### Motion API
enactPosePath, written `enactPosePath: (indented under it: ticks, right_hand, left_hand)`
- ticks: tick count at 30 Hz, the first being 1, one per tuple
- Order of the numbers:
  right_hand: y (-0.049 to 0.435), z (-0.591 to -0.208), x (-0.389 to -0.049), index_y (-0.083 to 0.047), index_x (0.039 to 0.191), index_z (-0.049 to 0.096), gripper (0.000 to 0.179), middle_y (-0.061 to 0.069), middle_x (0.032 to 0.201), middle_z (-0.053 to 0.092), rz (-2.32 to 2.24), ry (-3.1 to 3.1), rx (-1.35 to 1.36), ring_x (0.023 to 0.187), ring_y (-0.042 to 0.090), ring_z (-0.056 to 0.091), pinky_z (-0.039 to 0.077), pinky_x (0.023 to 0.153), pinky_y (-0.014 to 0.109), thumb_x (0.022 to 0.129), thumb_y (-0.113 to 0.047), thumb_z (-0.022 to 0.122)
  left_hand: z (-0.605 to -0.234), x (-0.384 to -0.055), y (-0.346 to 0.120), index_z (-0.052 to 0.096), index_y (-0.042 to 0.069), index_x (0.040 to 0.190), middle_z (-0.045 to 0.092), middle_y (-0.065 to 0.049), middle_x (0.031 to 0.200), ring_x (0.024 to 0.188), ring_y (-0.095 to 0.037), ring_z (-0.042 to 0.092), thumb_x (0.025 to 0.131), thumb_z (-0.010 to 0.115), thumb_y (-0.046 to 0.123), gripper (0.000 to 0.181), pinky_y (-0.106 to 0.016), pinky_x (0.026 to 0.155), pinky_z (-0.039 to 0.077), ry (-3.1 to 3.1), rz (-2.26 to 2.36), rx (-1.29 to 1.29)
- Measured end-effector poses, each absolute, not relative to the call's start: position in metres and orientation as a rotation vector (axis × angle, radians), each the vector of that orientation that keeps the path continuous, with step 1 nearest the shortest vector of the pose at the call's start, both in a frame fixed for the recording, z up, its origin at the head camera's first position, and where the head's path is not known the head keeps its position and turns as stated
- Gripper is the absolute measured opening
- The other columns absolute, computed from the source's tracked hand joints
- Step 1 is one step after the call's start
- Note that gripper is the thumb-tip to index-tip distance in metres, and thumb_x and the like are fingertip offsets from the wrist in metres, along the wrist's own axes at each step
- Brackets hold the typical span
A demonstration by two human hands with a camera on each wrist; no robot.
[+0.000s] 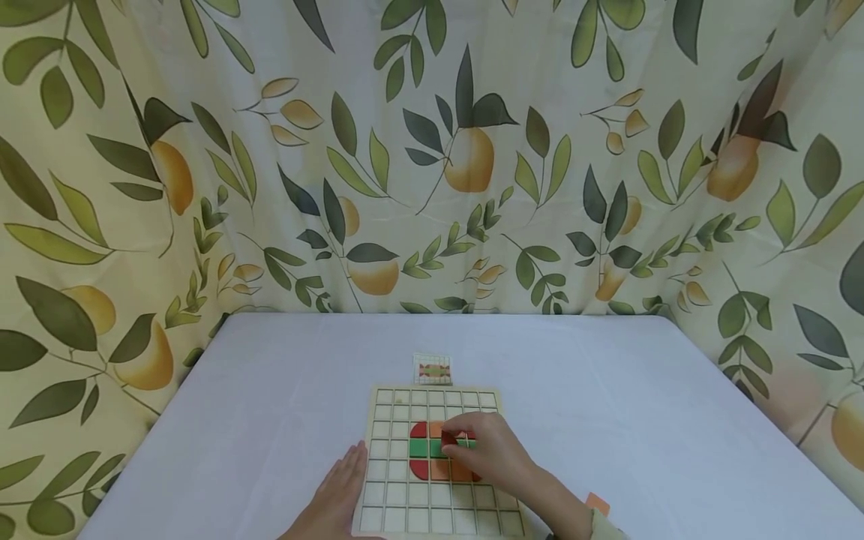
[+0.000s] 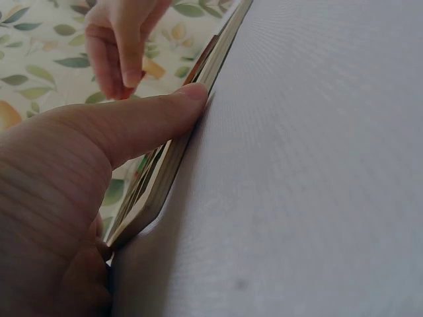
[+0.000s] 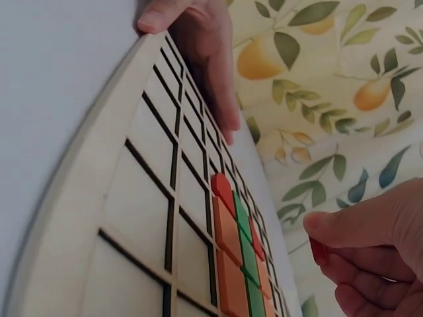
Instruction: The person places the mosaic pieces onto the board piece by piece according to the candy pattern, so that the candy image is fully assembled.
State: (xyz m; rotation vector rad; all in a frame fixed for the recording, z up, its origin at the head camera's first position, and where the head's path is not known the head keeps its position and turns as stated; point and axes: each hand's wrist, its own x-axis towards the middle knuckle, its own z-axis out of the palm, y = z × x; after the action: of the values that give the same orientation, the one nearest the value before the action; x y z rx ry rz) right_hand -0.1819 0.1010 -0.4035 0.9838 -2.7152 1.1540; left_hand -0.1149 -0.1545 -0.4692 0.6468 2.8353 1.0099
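A wooden grid board (image 1: 398, 496) lies on the table with red, orange and green pieces set in its middle cells. Over these pieces, my right hand (image 1: 498, 451) pinches a small red piece (image 3: 318, 251) between thumb and fingers, raised off the board. The right hand hides part of the pattern in the head view. My left hand (image 1: 337, 487) rests against the board's left side with straight fingers. Its thumb (image 2: 155, 120) lies along the near edge in the left wrist view. Among the set pieces are a green piece (image 1: 418, 448) and a rounded red piece (image 1: 419, 470).
A small pattern card (image 1: 433, 370) lies just beyond the board's far edge. On the table (image 1: 270, 405), a loose orange piece (image 1: 598, 504) sits by the right forearm. A leaf-and-fruit curtain (image 1: 432, 225) hangs behind the table and at its sides.
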Motion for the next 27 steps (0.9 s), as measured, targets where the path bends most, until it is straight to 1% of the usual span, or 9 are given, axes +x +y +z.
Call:
enactPosePath:
  ticks: [8,15,19,21,23,25,27]
  right_hand:
    - [0.086,-0.404,-0.193,-0.001,0.096,0.071,0.019,0.005,0.093,0.069,1.184,-2.707,0.956,0.089,0.018,0.063,0.051,0.074,0.033,0.078,-0.006,0.073]
    - [0.073,-0.413,-0.203,-0.003,0.097,0.072,0.020,0.001,0.091,0.069,1.205,-2.729,0.934,0.089,0.015,0.062,0.051,0.075,0.032,0.078,-0.009,0.073]
    - [0.067,-0.417,-0.206,-0.003,0.097,0.071,0.020,0.001,0.092,0.068,1.243,-2.743,0.940,0.087,0.014,0.062,0.051,0.074,0.028,0.078,-0.008,0.073]
    - [0.064,-0.419,-0.208,-0.002,0.098,0.071,0.020,0.002,0.093,0.068,1.247,-2.741,0.955,0.086,0.014,0.062,0.050,0.072,0.025,0.078,-0.008,0.073]
    - [0.061,-0.420,-0.210,-0.003,0.098,0.072,0.021,0.001,0.092,0.068,1.233,-2.739,0.972,0.085,0.012,0.061,0.050,0.071,0.023,0.078,-0.008,0.073]
    - [0.057,-0.421,-0.212,-0.003,0.097,0.072,0.021,0.001,0.092,0.068,1.220,-2.738,0.983,0.083,0.010,0.060,0.050,0.070,0.022,0.078,-0.009,0.073]
    - [0.053,-0.422,-0.215,-0.004,0.097,0.072,0.021,0.000,0.091,0.068,1.204,-2.738,1.000,0.081,0.008,0.060,0.049,0.070,0.022,0.077,-0.009,0.074]
  left_hand:
    - [-0.468,-0.115,-0.155,0.012,-0.013,0.141,0.016,-0.026,0.147,0.134,-0.039,0.012,0.065,0.068,0.064,0.122,-0.055,0.101,0.015,2.826,1.012,0.626]
    - [-0.466,-0.115,-0.155,0.012,-0.013,0.141,0.017,-0.026,0.147,0.134,-0.040,0.014,0.065,0.066,0.066,0.122,-0.059,0.101,0.016,2.820,0.986,0.607]
    - [-0.465,-0.114,-0.155,0.012,-0.014,0.140,0.016,-0.027,0.147,0.134,-0.040,0.013,0.066,0.066,0.066,0.121,-0.059,0.101,0.016,2.825,0.985,0.613]
    - [-0.466,-0.114,-0.155,0.012,-0.014,0.140,0.016,-0.027,0.147,0.134,-0.040,0.013,0.066,0.066,0.066,0.121,-0.057,0.102,0.016,2.827,0.987,0.616]
    - [-0.466,-0.114,-0.155,0.012,-0.014,0.140,0.016,-0.027,0.147,0.134,-0.040,0.012,0.066,0.067,0.065,0.121,-0.045,0.108,0.006,2.823,0.998,0.622]
    - [-0.467,-0.114,-0.156,0.012,-0.014,0.140,0.015,-0.027,0.147,0.134,-0.040,0.012,0.066,0.067,0.065,0.121,-0.028,0.107,-0.005,2.816,1.010,0.628]
    - [-0.468,-0.114,-0.156,0.012,-0.014,0.140,0.015,-0.028,0.146,0.134,-0.041,0.012,0.067,0.066,0.065,0.120,-0.026,0.107,-0.005,2.821,1.002,0.643]
